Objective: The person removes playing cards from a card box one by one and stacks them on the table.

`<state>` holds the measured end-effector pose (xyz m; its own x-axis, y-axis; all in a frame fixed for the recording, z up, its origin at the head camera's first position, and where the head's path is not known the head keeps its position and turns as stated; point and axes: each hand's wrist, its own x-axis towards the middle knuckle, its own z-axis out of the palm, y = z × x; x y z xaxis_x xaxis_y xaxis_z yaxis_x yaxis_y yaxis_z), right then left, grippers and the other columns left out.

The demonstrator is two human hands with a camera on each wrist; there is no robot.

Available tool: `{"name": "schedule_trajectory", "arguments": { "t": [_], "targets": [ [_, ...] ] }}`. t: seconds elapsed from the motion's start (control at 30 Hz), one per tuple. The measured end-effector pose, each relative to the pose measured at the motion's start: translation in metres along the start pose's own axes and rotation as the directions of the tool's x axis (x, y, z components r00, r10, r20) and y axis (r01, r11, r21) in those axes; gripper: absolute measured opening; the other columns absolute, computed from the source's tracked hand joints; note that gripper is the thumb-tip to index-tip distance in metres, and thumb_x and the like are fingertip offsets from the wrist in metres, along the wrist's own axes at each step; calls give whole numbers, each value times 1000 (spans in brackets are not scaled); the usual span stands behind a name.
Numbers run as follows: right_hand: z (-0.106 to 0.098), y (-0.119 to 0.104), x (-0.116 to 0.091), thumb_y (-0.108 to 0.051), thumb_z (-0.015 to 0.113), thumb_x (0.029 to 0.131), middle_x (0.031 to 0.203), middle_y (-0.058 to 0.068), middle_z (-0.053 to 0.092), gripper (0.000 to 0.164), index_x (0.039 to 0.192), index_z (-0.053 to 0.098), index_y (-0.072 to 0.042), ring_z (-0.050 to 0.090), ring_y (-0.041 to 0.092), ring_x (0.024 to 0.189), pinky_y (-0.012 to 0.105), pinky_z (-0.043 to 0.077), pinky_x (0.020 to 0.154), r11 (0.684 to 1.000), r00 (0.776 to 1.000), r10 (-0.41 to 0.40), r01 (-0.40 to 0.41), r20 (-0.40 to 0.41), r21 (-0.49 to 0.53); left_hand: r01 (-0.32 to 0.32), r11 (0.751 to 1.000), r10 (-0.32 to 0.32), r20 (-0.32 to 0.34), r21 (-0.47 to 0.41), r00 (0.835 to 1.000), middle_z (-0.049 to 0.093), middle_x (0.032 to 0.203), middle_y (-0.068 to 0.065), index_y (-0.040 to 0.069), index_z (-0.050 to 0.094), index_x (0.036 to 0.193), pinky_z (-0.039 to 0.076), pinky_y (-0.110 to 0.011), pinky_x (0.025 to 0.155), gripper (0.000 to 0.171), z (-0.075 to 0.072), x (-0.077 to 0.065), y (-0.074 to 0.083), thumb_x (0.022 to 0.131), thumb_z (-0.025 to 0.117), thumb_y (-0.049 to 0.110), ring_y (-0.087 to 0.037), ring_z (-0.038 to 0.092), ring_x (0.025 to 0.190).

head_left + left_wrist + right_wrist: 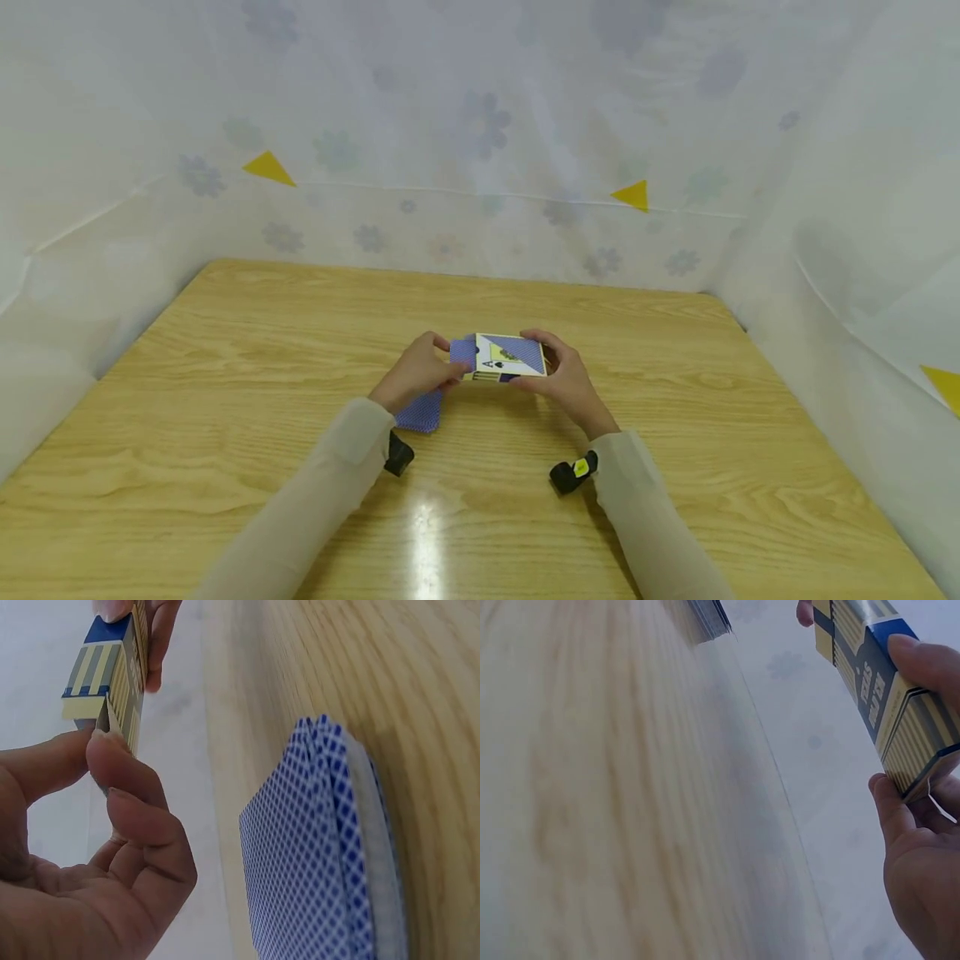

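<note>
A card box (pixel 513 354) with an ace of spades and a blue pattern on its face is held above the wooden table. My right hand (pixel 567 385) grips it round its right end, thumb and fingers on opposite edges. At the other end, my left hand (pixel 414 372) pinches the box's opened end between thumb and forefinger. A blue-patterned piece (pixel 460 351) sticks out of that end. Below the left hand, a stack of blue-checked playing cards (pixel 307 847) lies on the table, partly hidden in the head view by the hand and wrist.
The wooden table (pixel 480 517) reaches to pale, flower-patterned sheets (pixel 450 125) at the back and sides. Yellow triangles (pixel 270 168) stand out on the sheets. Each wrist wears a dark camera strap (pixel 400 454).
</note>
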<state>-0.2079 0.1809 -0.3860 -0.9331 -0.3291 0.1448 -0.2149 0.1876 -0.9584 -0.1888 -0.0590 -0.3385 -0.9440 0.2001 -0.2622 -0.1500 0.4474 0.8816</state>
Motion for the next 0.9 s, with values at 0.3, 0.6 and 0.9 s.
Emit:
{"name": "schedule_trajectory", "arguments": {
  "t": [0.3, 0.6, 0.9],
  "targets": [
    [-1, 1, 0, -3, 78, 76, 138, 12, 45, 71, 139, 45, -9, 47, 21, 116, 13, 44, 88, 1000, 1000, 16, -16, -16, -3, -22, 997, 17, -56, -76, 998, 68, 81, -15, -2, 44, 124, 43, -27, 57, 41, -8, -4, -4, 90, 64, 10, -14, 53, 57],
    [-4, 1, -1, -6, 79, 75, 137, 10, 45, 70, 137, 46, -11, 47, 22, 117, 13, 45, 89, 999, 999, 43, -42, -33, 18, -6, 995, -5, -109, -95, 994, 67, 95, -21, -2, 45, 124, 51, -30, 68, 37, -18, -9, -8, 92, 60, 7, -16, 61, 70],
    [-8, 0, -1, -6, 79, 75, 138, 10, 44, 71, 138, 46, -11, 47, 22, 116, 13, 45, 88, 999, 999, 38, -37, -38, 22, -21, 983, -17, -204, -184, 979, 67, 89, -17, -5, 45, 124, 49, -29, 70, 37, -26, -12, -16, 91, 59, 4, -11, 58, 66]
  ]
}}
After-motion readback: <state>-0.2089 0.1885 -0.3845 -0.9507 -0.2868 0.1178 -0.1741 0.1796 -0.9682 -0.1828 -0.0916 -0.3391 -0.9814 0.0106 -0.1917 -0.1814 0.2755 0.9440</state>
